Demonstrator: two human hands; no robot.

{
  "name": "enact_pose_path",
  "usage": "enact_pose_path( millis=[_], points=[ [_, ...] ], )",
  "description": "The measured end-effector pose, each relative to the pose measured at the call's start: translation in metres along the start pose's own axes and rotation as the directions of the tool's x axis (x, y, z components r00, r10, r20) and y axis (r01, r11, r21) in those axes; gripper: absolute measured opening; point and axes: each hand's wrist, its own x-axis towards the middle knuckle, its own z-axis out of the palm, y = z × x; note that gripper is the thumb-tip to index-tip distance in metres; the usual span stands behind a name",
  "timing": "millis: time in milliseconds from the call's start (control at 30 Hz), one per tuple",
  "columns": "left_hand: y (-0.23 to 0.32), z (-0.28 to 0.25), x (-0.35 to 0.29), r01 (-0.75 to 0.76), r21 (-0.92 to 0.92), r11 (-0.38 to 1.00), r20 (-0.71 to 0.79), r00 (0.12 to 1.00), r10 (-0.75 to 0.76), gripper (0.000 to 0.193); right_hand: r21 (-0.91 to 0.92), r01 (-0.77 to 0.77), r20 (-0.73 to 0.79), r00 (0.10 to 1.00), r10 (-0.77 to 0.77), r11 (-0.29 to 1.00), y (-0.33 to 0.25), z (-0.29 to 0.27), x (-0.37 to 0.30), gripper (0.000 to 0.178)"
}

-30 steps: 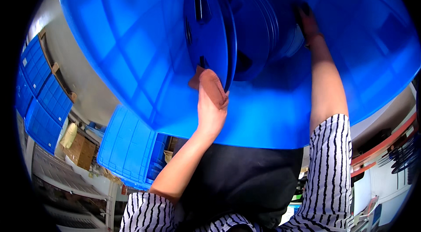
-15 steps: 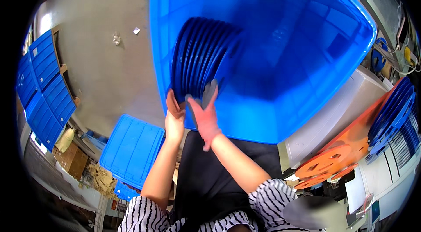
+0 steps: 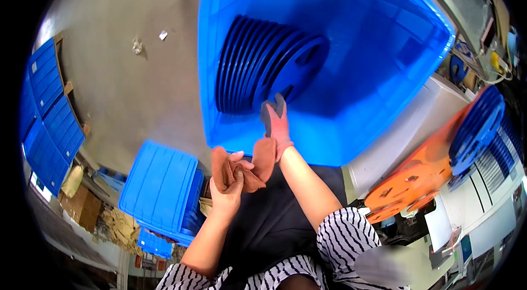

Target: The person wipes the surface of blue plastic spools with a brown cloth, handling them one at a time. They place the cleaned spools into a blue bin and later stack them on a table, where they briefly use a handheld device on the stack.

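Inside a big blue plastic bin [image 3: 329,150], a row of round blue plastic discs [image 3: 236,65] leans on edge against the left wall. The front disc [image 3: 302,68] shows cut-out slots. My right hand [image 3: 279,122], in a pink and grey glove, reaches over the near rim, its fingers apart at the lower edge of the front disc. I cannot tell whether they touch it. Bare and closer to me, my left hand [image 3: 228,191] is closed round a bunched brown cloth [image 3: 262,166], just outside the bin.
Orange discs [image 3: 406,188] and more blue discs [image 3: 477,131] stand at the right beside a pale box [image 3: 406,131]. Blue lidded crates [image 3: 159,186] are stacked at the lower left. Further left are several blue panels [image 3: 52,114]. Small scraps lie on the grey floor [image 3: 137,87].
The disc row now leans back with its front disc in plain view. My left hand has drawn back toward me with the cloth; my right hand has moved right and slightly into the bin.
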Motion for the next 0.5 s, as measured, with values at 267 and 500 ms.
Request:
enact_pose_path(
  millis=[267, 500],
  points=[
    [0.027, 0.042, -0.012, 0.201, -0.100, 0.974, 0.037, 0.979, -0.198, 0.094, 0.165, 0.274, 0.066, 0.955, -0.288, 0.948, -0.034, -0.139, -0.065, 0.046],
    [0.091, 0.144, -0.035, 0.324, -0.192, 0.926, 0.419, 0.881, -0.220, 0.088, -0.714, 0.699, 0.033, 0.088, -0.996, 0.038, -0.191, -0.308, -0.192, 0.079]
  ],
)
